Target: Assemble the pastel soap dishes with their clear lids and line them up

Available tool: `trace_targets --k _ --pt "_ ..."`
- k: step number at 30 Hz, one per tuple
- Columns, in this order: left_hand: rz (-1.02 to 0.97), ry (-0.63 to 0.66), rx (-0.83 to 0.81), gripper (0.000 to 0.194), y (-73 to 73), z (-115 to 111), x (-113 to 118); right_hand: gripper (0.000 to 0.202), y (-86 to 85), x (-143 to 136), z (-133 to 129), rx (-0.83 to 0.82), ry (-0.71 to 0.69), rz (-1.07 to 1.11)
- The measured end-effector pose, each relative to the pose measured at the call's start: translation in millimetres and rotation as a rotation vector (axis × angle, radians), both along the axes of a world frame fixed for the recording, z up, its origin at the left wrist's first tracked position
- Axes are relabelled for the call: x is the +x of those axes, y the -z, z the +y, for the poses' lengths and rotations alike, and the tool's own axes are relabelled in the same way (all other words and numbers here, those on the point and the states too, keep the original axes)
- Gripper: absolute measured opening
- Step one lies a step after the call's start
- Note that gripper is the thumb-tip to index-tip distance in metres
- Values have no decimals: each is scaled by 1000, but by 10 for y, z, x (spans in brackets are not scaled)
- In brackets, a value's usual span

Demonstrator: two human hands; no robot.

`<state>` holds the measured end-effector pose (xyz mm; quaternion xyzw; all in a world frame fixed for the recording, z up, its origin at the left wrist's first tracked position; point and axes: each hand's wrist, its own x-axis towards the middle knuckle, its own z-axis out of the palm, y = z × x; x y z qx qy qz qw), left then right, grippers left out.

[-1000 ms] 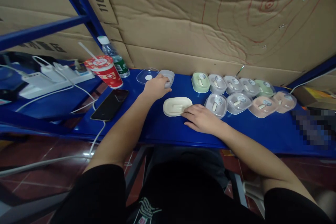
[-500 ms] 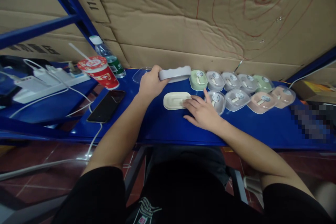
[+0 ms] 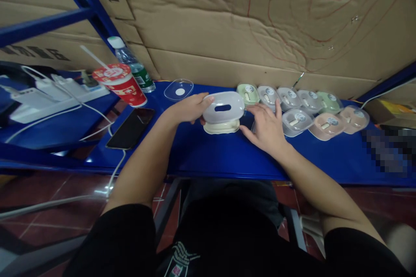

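Apparently fitting grey cover [image 3: 225, 117], pinched in left hand [image 3: 191, 109], onto cream base [image 3: 222, 128] beside spread right hand [image 3: 268, 128]; likely needs levelling.

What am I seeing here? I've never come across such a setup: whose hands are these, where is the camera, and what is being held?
There is no machine here: a person works bare-handed, seen by a camera on their own head, looking forward and down. The left hand holds a pale grey slotted piece tilted over a cream dish. The right hand is by the piece's right edge; whether it touches is hard to tell. On the blue table lie a clear lid, a phone and, to the right, two rows of lidded boxes. A red cup and a bottle stand at the left.
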<state>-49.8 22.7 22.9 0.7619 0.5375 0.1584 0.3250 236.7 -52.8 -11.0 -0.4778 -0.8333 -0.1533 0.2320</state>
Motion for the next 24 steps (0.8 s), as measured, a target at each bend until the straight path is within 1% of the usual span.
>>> trace_targets --k 3,7,9,12,16,19,21,24 --pt "86 84 -187 71 47 40 34 53 16 15 14 -20 -14 -22" --pt "263 111 -244 71 94 66 102 42 15 7 11 -67 -71 -78" --pt "383 95 -239 72 106 75 120 40 12 -5 3 -98 -102 -109" --pt "506 45 -137 72 144 104 133 40 4 -21 -6 -139 -145 -177" --pt "592 37 47 68 241 158 144 40 -9 -28 -10 -179 -148 -230" --pt "589 19 82 70 284 182 135 42 -17 -27 -10 -196 -144 -242" --pt "547 -53 111 72 275 193 102 44 -20 -26 -11 -200 -145 -242" --pt "449 -264 256 67 235 230 -12 45 -24 -22 -11 -214 -143 -235"
